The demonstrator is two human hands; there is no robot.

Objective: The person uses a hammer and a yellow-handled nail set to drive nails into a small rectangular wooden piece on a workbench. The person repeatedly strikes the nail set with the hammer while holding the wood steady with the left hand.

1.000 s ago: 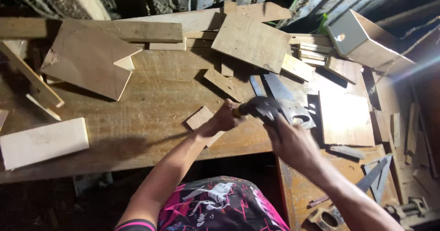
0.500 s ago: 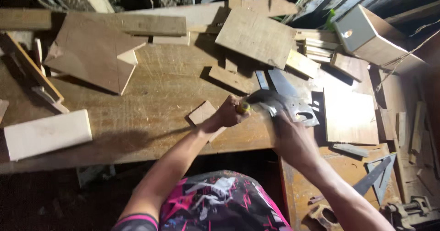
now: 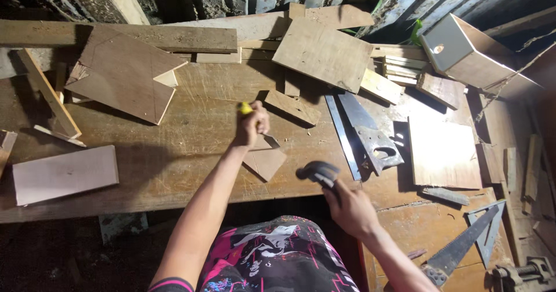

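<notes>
My left hand [image 3: 252, 125] is closed around a small tool with a yellow end [image 3: 245, 108], held over the wooden workbench [image 3: 191, 136] just above a small square plywood piece [image 3: 264, 159]. My right hand [image 3: 347, 208] grips a dark-headed hammer [image 3: 318, 172] near the bench's front edge, to the right of the plywood piece. The hammer head is blurred. A short wooden block [image 3: 292, 107] lies just beyond my left hand.
Two handsaws [image 3: 368, 133] lie right of the hands. A large plywood sheet [image 3: 124, 78], a square board [image 3: 323, 53], a pale panel [image 3: 65, 173], a board [image 3: 443, 152], an open wooden box [image 3: 463, 52], a saw [image 3: 463, 243] and scrap offcuts surround them.
My hands have come apart: the left moved up and away over the bench with the yellow-ended tool, the right drew back toward me with the hammer.
</notes>
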